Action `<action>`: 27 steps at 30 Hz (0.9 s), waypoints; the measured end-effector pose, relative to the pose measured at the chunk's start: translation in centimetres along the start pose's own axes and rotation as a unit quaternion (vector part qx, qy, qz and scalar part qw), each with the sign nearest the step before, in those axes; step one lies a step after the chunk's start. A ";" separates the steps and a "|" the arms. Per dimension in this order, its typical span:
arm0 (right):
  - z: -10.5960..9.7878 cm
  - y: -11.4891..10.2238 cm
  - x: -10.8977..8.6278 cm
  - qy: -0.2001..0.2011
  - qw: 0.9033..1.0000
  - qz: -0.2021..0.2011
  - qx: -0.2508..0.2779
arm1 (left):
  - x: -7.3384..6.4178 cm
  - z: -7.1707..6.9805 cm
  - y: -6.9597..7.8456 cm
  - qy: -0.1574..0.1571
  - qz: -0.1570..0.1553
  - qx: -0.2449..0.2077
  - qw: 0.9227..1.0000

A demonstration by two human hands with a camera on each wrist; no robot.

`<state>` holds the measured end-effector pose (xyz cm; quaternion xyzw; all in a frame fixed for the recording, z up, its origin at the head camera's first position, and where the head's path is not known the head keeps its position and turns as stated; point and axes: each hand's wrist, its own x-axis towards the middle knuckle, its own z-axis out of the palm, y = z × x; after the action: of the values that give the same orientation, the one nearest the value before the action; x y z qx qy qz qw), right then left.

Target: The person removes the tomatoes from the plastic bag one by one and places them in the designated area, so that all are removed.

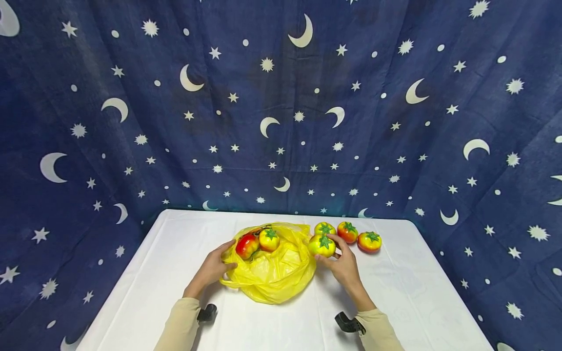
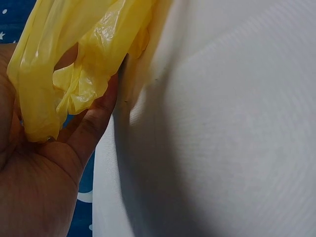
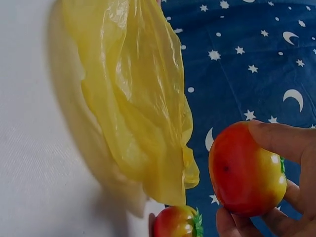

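Observation:
A yellow plastic bag (image 1: pixel 276 278) lies with its mouth spread wide on the table. Inside sit two artificial tomatoes, one mostly red (image 1: pixel 247 246) and one yellow with a green leafy top (image 1: pixel 269 240). My left hand (image 1: pixel 212 267) holds the bag's left edge; in the left wrist view its fingers and thumb are round the yellow film (image 2: pixel 37 108). With thumb and fingers, my right hand (image 1: pixel 344 267) grips another tomato (image 1: pixel 321 245) at the bag's right rim. That fruit shows a red base and yellow top (image 3: pixel 244 170) in the right wrist view.
Behind the right hand, three more tomatoes stand on the white table (image 1: pixel 145 287): a yellowish one (image 1: pixel 325 228), a red-orange one (image 1: pixel 348 232) and a yellow-red one (image 1: pixel 369 242). A dark blue cloth (image 1: pixel 281 97) with moons and stars hangs behind and beside the table.

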<state>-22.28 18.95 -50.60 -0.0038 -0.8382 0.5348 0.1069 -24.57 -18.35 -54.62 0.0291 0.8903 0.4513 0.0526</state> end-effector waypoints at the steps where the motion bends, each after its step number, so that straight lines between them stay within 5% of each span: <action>1: -0.1 0.1 0.0 0.001 1.000 0.002 0.001 | 0.0 0.0 0.0 0.000 0.000 -0.002 1.000; 27: -1.2 3.3 1.0 0.013 0.999 0.035 -0.005 | 0.3 0.0 -0.1 -0.001 -0.009 0.002 1.000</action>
<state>-23.40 21.58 -52.94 -0.0402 -0.8389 0.5336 0.0992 -24.85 -18.33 -54.71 0.0216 0.8914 0.4490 0.0579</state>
